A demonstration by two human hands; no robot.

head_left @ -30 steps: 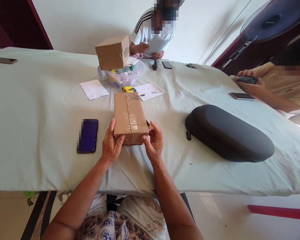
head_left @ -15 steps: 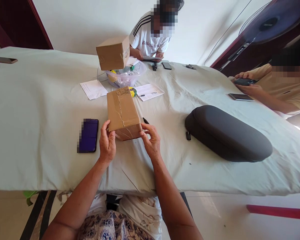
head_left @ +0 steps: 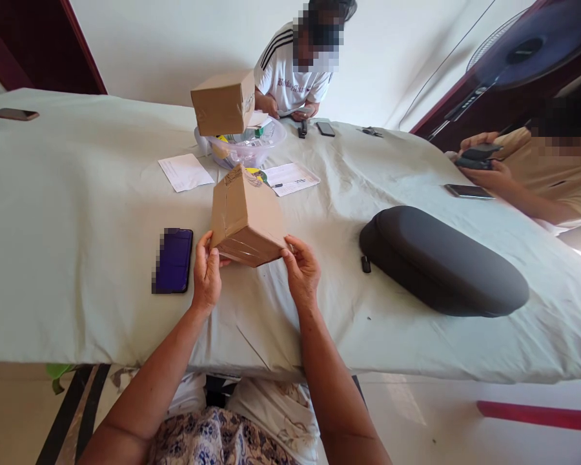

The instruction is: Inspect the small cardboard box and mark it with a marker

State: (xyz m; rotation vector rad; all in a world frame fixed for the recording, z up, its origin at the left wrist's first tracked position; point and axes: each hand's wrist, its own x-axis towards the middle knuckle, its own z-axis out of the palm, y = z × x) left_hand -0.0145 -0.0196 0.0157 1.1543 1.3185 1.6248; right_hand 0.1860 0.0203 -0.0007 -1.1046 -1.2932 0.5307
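A brown cardboard box (head_left: 246, 216), taped along its seams, is tilted on its edge between my two hands. My left hand (head_left: 207, 271) grips its near left corner, thumb in front and fingers partly hidden behind. At the lower right corner, my right hand (head_left: 301, 268) pinches the box between thumb and fingers. A phone with a dark purple screen (head_left: 173, 261) lies on the cloth left of my left hand. Just behind the box are a yellow and green round thing (head_left: 256, 173), partly covered, and a white printed sheet (head_left: 293, 179) with a pen on it.
A second cardboard box (head_left: 217, 111) rests on a clear plastic basin (head_left: 252, 152) of packets. A paper (head_left: 186, 172) lies left of it. A large dark grey case (head_left: 443, 261) and a small black object (head_left: 365, 264) sit right. Two people sit at the table's far and right sides.
The cardboard box has been turned and tipped in my hands, so a side face now shows on the right. My right hand has shifted slightly right with it.
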